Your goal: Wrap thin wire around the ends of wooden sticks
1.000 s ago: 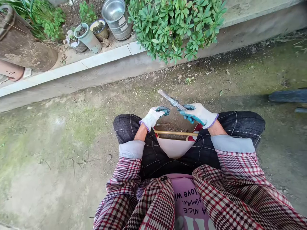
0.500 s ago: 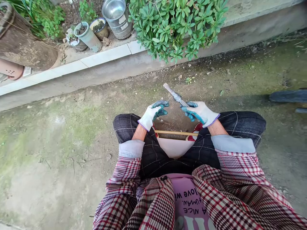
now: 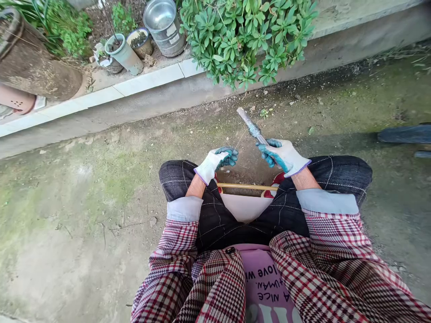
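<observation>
Both of my hands wear white work gloves with blue-green coated fingers and palms. My right hand [image 3: 279, 154] is closed round the lower end of a greyish stick [image 3: 243, 115], which tilts up and to the left. Around the stick's middle sits a coil of thin, silvery wire [image 3: 254, 130]. From the coil a fine strand [image 3: 240, 140] runs down to my left hand [image 3: 218, 161], whose fingers are pinched on it. A gap separates the two hands, above the ground between my knees.
A thin yellowish rod [image 3: 247, 186] lies across between my red shoes, by a pale panel [image 3: 247, 207]. Ahead runs a raised bed with a tiled edge [image 3: 148, 80], a metal pot [image 3: 164, 31], plant pots [image 3: 126, 56] and a leafy bush [image 3: 245, 40]. A dark object [image 3: 404, 133] is at far right.
The stick in my right hand has shifted slightly right and its tip now points higher. My left hand has turned a little, its fingers curled closer, and the strand between the hands is longer.
</observation>
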`<state>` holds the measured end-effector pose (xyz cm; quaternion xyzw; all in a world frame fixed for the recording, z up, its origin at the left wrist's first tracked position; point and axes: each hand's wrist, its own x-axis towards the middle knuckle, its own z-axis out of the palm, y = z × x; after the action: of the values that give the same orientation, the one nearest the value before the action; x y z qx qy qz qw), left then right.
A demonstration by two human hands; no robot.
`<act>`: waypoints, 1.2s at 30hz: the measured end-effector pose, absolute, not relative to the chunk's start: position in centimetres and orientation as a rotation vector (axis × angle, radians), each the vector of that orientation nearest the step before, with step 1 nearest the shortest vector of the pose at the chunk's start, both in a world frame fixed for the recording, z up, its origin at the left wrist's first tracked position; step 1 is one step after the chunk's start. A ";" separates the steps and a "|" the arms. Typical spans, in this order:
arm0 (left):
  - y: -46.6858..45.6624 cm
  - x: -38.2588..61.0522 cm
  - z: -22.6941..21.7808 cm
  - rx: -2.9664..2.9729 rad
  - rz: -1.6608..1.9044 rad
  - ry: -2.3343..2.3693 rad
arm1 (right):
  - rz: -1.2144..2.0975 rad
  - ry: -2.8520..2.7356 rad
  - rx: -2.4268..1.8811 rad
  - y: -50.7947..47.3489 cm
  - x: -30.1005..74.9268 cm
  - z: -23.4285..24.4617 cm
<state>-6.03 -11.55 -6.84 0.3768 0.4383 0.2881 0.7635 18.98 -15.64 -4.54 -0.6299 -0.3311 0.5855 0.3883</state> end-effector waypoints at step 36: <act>-12.3 -5.0 -5.8 1.061 0.625 1.245 | 1.519 -0.877 -1.576 -15.6 19.1 -5.1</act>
<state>-4.98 -12.29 -5.80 0.4652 0.5458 0.2740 0.6408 19.15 -15.57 -5.14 -0.6176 -0.3436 0.5954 0.3820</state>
